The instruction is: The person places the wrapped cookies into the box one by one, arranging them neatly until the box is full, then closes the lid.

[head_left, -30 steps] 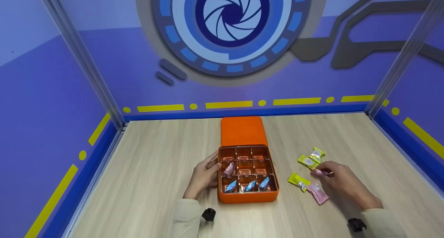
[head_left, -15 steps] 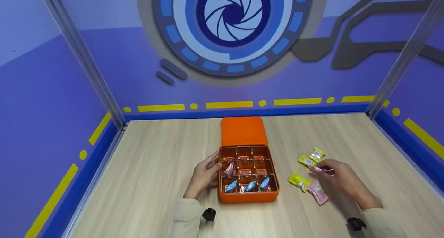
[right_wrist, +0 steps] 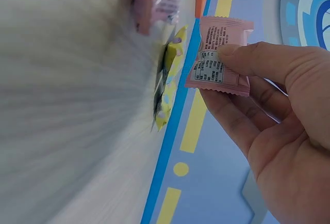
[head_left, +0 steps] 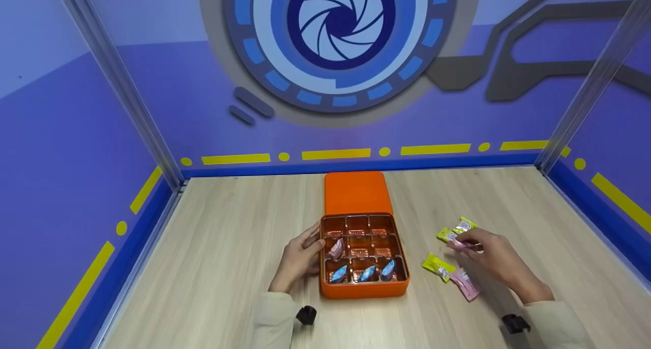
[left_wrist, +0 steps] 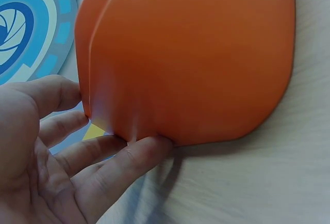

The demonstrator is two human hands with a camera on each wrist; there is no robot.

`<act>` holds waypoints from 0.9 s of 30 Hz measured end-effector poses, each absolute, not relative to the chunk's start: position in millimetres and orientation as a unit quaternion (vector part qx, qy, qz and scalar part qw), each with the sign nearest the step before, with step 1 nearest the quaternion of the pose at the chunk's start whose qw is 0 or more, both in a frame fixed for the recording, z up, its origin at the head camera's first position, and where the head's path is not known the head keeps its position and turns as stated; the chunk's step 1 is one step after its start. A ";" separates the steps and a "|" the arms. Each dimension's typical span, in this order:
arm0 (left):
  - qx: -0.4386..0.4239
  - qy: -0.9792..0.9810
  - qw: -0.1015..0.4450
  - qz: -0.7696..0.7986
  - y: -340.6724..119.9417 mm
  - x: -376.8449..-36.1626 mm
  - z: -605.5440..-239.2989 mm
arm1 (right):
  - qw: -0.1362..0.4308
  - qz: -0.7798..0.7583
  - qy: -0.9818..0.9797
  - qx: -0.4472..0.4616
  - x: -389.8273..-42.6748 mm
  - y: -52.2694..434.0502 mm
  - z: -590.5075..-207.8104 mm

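Note:
An orange box sits on the table, its divided tray open at the top. Blue-wrapped candies occupy the three front compartments, and one pink-wrapped candy lies in the middle row's left compartment. My left hand rests against the box's left side, its thumb tip at the rim and the other fingers along the wall. My right hand pinches another pink-wrapped candy between thumb and fingers, above the loose candies. Printed text faces the camera on the held wrapper in the right wrist view.
Right of the box lie several yellow-wrapped candies and one loose pink candy. An orange lid lies directly behind the box. Blue-purple patterned walls enclose the table at the back and sides.
My right hand has shifted slightly left with the pink candy, which now overlaps the yellow candies more in the head view. My left hand and the box stay in place.

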State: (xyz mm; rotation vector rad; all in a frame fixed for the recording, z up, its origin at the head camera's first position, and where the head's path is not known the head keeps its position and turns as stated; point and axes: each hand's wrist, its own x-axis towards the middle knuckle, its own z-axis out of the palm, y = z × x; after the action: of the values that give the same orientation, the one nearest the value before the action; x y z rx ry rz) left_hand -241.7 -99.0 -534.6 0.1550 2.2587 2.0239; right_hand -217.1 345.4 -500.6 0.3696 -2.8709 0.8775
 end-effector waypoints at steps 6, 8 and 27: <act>0.053 0.746 0.052 0.662 -99.2 -241.0 -534.5 | 0.062 0.293 -0.943 0.142 -220.0 340.6 -497.5; 0.053 0.747 0.051 0.661 -99.1 -241.1 -534.4 | 0.062 0.298 -0.941 0.151 -221.0 338.8 -496.5; 0.056 0.745 0.046 0.663 -99.1 -243.9 -537.3 | 0.113 0.320 -0.914 0.222 -230.5 315.1 -494.1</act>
State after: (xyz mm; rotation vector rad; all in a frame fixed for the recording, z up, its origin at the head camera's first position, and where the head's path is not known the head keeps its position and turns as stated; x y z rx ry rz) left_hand -243.9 -99.1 -537.3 0.1717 2.2739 2.0258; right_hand -230.5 315.1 -494.1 0.6519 -2.6812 0.9372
